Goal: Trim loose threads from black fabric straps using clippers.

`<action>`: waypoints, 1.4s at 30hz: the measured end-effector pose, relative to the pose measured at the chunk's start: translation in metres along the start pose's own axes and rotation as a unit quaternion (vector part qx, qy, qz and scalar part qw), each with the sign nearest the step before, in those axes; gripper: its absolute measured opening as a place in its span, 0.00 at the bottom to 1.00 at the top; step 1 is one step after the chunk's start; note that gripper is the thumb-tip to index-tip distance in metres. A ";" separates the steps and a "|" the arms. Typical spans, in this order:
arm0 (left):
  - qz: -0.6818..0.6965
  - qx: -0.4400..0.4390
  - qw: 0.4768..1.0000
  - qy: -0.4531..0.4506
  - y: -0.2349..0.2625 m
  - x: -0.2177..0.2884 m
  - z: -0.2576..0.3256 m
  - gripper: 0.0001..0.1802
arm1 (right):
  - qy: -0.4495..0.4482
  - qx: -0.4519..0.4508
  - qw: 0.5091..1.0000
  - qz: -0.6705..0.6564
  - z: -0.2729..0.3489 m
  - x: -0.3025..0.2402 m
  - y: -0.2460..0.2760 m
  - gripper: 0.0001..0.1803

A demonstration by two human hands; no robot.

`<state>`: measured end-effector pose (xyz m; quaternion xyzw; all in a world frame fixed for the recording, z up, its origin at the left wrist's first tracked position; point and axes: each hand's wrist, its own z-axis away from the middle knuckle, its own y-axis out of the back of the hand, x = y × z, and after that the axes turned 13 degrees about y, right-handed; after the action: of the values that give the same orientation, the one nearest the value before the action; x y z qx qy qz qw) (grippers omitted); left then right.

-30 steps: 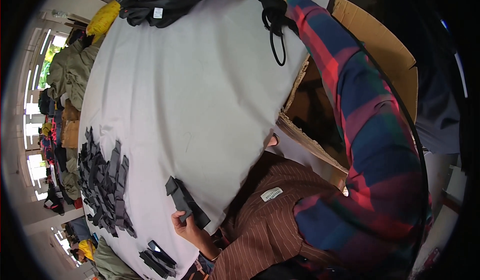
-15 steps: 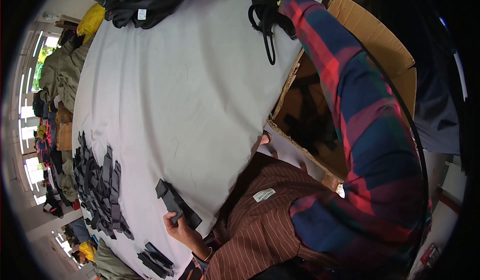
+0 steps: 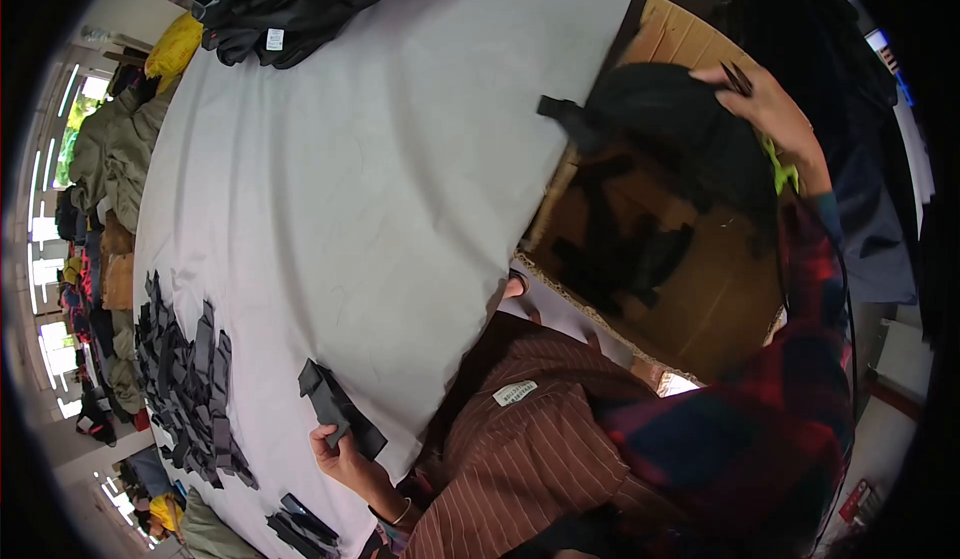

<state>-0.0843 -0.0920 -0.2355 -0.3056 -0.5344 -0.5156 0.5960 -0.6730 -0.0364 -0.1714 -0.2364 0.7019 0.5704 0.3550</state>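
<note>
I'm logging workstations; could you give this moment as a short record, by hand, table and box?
Left hand: holds folded dark grey fabric piece
Right hand: holds yellow-green-handled scissors; touches blurred black fabric item
Table: pale, cloth-covered; bears dark grey fabric strips, bunched black fabric
Box: open brown cardboard; black strip-like pieces inside

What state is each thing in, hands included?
Left hand: closed on a dark fabric piece
Right hand: gripping green-handled scissors
Cardboard box: open, loose black pieces inside
Large black item: blurred, partly over the box
Dark strips: loosely heaped
Black cloth bundle: piled, labels showing
Table cover: creased
</note>
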 end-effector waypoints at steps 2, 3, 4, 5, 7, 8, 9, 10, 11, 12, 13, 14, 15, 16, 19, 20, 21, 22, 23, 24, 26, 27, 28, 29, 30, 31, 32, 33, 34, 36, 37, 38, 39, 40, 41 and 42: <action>-0.003 0.006 1.000 -0.029 0.003 0.005 0.002 0.07 | -0.040 -0.011 0.998 -0.042 0.027 -0.002 0.004 0.20; 0.002 0.001 1.000 -0.026 0.002 0.006 -0.001 0.07 | -0.044 -0.015 0.998 -0.051 0.041 -0.003 0.004 0.20; -0.005 -0.010 1.000 -0.027 0.001 0.008 -0.001 0.07 | -0.046 -0.027 0.997 -0.048 0.051 -0.001 0.000 0.20; -0.011 -0.019 0.999 -0.029 -0.001 0.010 -0.001 0.08 | -0.047 -0.038 0.997 -0.047 0.057 0.002 -0.005 0.20; 0.008 -0.033 0.999 -0.022 -0.007 0.012 -0.003 0.08 | -0.059 -0.051 0.997 -0.016 0.067 0.012 -0.018 0.19; 0.024 -0.042 0.999 -0.017 -0.008 0.014 -0.004 0.09 | -0.059 -0.057 0.996 -0.031 0.068 0.025 -0.029 0.19; 0.023 -0.040 0.999 -0.023 -0.005 0.015 -0.004 0.09 | -0.058 -0.063 0.995 -0.050 0.069 0.039 -0.042 0.19; 0.027 -0.048 0.998 -0.032 0.001 0.014 -0.004 0.09 | -0.052 -0.069 0.996 -0.034 0.068 0.053 -0.060 0.19; 0.032 -0.057 0.997 -0.041 0.004 0.014 -0.004 0.10 | -0.045 -0.074 0.996 -0.017 0.067 0.069 -0.076 0.19; 0.027 -0.055 0.998 -0.032 0.005 0.017 0.000 0.09 | -0.016 -0.061 0.998 0.000 0.070 0.091 -0.096 0.19; 0.007 -0.041 0.998 -0.052 0.008 0.014 0.000 0.09 | 0.025 -0.027 0.999 -0.030 0.076 0.118 -0.121 0.16; 0.004 -0.032 0.998 -0.055 0.009 0.017 0.006 0.08 | 0.089 0.003 0.994 0.057 0.082 0.140 -0.148 0.11; -0.013 -0.014 0.996 -0.088 0.013 0.017 0.009 0.08 | 0.108 -0.046 0.993 0.027 0.079 0.140 -0.169 0.08; 0.018 -0.009 0.997 -0.080 0.015 0.015 0.013 0.08 | 0.060 -0.042 0.997 -0.010 0.090 0.171 -0.198 0.06; 0.014 -0.004 0.993 -0.118 0.018 0.017 0.026 0.08 | -0.066 -0.006 0.988 -0.141 0.124 0.298 -0.275 0.18; -0.050 0.039 0.982 -0.177 0.023 0.016 0.028 0.07 | -0.097 -0.016 0.983 -0.158 0.120 0.326 -0.298 0.16; 0.041 0.034 0.988 -0.147 0.056 0.013 0.021 0.09 | 0.044 0.028 0.986 0.158 0.129 0.378 -0.297 0.13; 0.033 0.078 0.981 -0.172 0.060 0.012 0.031 0.09 | 0.168 0.029 0.954 0.246 0.128 0.382 -0.325 0.09; 0.008 0.087 0.979 -0.186 0.053 0.013 0.039 0.10 | -0.080 -0.192 0.941 0.267 0.141 0.375 -0.354 0.09; 0.014 0.101 0.974 -0.200 0.059 0.011 0.044 0.10 | -0.159 -0.256 0.916 0.264 0.134 0.361 -0.373 0.12; -0.026 0.146 0.966 -0.210 0.073 0.009 0.049 0.12 | -0.131 -0.235 0.928 0.257 0.084 0.346 -0.386 0.12; -0.005 0.153 0.967 -0.203 0.075 0.009 0.055 0.13 | -0.122 -0.221 0.935 0.250 0.067 0.340 -0.386 0.12; -0.002 0.163 0.966 -0.202 0.076 0.008 0.057 0.13 | -0.115 -0.210 0.940 0.244 0.055 0.335 -0.384 0.13; 0.001 0.179 0.963 -0.202 0.078 0.004 0.063 0.12 | -0.103 -0.199 0.945 0.237 0.042 0.325 -0.382 0.13; -0.043 0.173 0.954 -0.239 0.083 -0.002 0.061 0.12 | -0.099 -0.191 0.948 0.233 0.037 0.322 -0.377 0.13; -0.022 0.167 0.959 -0.229 0.084 -0.004 0.059 0.13 | -0.097 -0.183 0.951 0.230 0.035 0.320 -0.369 0.13; -0.002 0.156 0.966 -0.207 0.082 -0.001 0.062 0.13 | -0.095 -0.177 0.953 0.229 0.036 0.319 -0.359 0.13; 0.021 0.145 0.972 -0.183 0.081 0.004 0.062 0.14 | -0.093 -0.171 0.954 0.229 0.035 0.316 -0.348 0.13; 0.112 0.110 0.979 -0.131 0.080 0.005 0.060 0.14 | -0.094 -0.166 0.954 0.233 0.034 0.316 -0.335 0.14; 0.178 0.041 0.976 -0.117 0.086 0.002 0.044 0.15 | -0.097 -0.161 0.950 0.248 0.035 0.317 -0.300 0.14; 0.248 0.043 0.962 -0.104 0.085 0.008 0.045 0.16 | -0.095 -0.159 0.944 0.272 0.033 0.341 -0.269 0.14; 0.288 0.041 0.953 -0.085 0.088 0.006 0.037 0.15 | -0.044 -0.025 0.963 0.266 0.011 0.332 -0.250 0.16; 0.280 0.045 0.958 -0.053 0.088 0.008 0.032 0.13 | 0.005 0.104 0.962 0.251 -0.010 0.323 -0.226 0.18; 0.235 0.066 0.966 -0.081 0.079 0.003 0.034 0.09 | -0.087 0.087 0.992 -0.040 -0.029 0.260 -0.225 0.18; 0.237 0.033 0.969 -0.069 0.074 0.010 0.029 0.08 | -0.013 0.221 0.973 -0.062 -0.025 0.251 -0.202 0.17; 0.231 0.007 0.970 -0.078 0.071 0.008 0.025 0.07 | -0.011 0.282 0.956 -0.077 -0.024 0.229 -0.184 0.18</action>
<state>-0.0261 -0.0511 -0.2089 -0.4560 -0.4979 -0.3344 0.6576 -0.6889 -0.0866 -0.4613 -0.1736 0.8100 0.3225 0.4580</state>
